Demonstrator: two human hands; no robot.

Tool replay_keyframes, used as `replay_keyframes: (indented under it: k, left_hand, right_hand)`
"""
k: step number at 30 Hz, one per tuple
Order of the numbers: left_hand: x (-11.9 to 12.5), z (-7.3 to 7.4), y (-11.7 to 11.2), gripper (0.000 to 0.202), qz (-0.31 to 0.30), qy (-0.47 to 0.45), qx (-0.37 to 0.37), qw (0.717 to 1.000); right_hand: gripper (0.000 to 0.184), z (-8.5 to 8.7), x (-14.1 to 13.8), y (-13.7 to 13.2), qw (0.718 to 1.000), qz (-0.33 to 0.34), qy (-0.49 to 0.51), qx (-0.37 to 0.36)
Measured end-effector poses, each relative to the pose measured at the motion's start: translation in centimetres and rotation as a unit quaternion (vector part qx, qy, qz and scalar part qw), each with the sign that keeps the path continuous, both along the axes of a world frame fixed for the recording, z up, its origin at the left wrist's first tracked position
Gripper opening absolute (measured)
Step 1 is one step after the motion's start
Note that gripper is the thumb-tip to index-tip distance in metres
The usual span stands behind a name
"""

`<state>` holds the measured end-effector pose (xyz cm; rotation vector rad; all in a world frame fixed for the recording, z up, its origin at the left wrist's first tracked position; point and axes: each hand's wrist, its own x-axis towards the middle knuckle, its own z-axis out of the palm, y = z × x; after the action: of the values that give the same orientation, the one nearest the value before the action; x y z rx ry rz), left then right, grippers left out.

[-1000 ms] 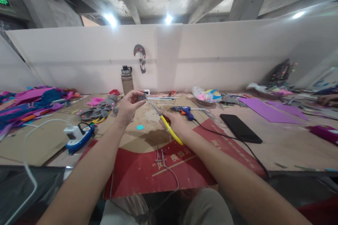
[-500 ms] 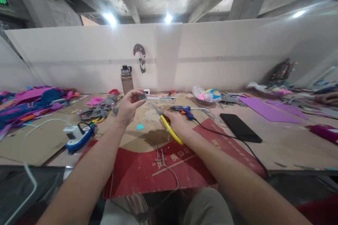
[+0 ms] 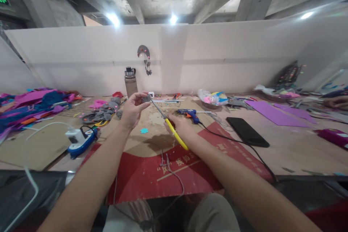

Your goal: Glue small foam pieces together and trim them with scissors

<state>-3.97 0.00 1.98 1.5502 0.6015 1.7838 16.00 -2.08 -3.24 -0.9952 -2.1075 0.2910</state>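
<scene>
My left hand (image 3: 133,108) is raised over the table and pinches a small grey felt piece (image 3: 146,98) between thumb and fingertips. My right hand (image 3: 182,127) grips yellow-handled scissors (image 3: 170,126), whose metal blades reach up and left to the grey piece. Just past my right hand a blue hot glue gun (image 3: 190,114) lies on the cardboard, its black cord running right. A small teal flower cutout (image 3: 144,130) sits on the cardboard below my left hand.
A red-and-brown cardboard sheet (image 3: 152,174) covers the table in front of me. A black phone (image 3: 247,132) lies right. A blue and white power strip (image 3: 80,140) lies left, near grey felt scraps (image 3: 100,114). A brown bottle (image 3: 131,81) stands at the white partition. Another person's hand (image 3: 335,102) shows far right.
</scene>
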Motion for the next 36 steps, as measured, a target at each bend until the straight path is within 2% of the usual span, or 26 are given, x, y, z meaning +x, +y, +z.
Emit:
replay_keyframes:
  k: [9, 15, 19, 22, 25, 30, 32, 36]
  left_hand:
    - [0.0, 0.0, -0.1, 0.032, -0.005, -0.007, -0.006, 1.000]
    - [-0.3, 0.5, -0.2, 0.032, -0.001, -0.042, -0.018, 0.999]
    - [-0.2, 0.5, -0.2, 0.033, 0.004, -0.026, -0.019, 0.999]
    - [0.1, 0.2, -0.2, 0.035, -0.002, 0.003, -0.018, 1.000]
    - [0.7, -0.3, -0.4, 0.035, -0.012, 0.049, -0.025, 0.998]
    - [1.7, -1.0, -0.9, 0.033, -0.045, 0.125, -0.035, 0.990]
    - [2.0, -1.0, -1.0, 0.033, -0.055, 0.141, -0.029, 0.988]
    - [2.3, -1.0, -1.2, 0.031, -0.059, 0.168, -0.008, 0.984]
  right_hand:
    - [0.013, 0.2, 0.0, -0.4, 1.000, 0.011, 0.026, -0.009]
    - [0.019, 0.6, 0.4, 0.2, 0.997, -0.001, 0.076, -0.016]
    - [0.019, 0.5, 0.3, 0.2, 0.998, -0.007, 0.064, -0.024]
    - [0.019, 0.6, 0.2, 0.0, 0.995, 0.008, 0.091, -0.045]
    - [0.026, 0.8, 0.1, -0.2, 0.980, 0.018, 0.172, -0.095]
    - [0.044, 1.2, 0.0, -0.4, 0.920, 0.039, 0.334, -0.202]
    - [0.045, 1.3, -0.2, -0.5, 0.908, 0.044, 0.351, -0.222]
    - [0.040, 1.0, -0.5, -0.4, 0.907, 0.044, 0.344, -0.240]
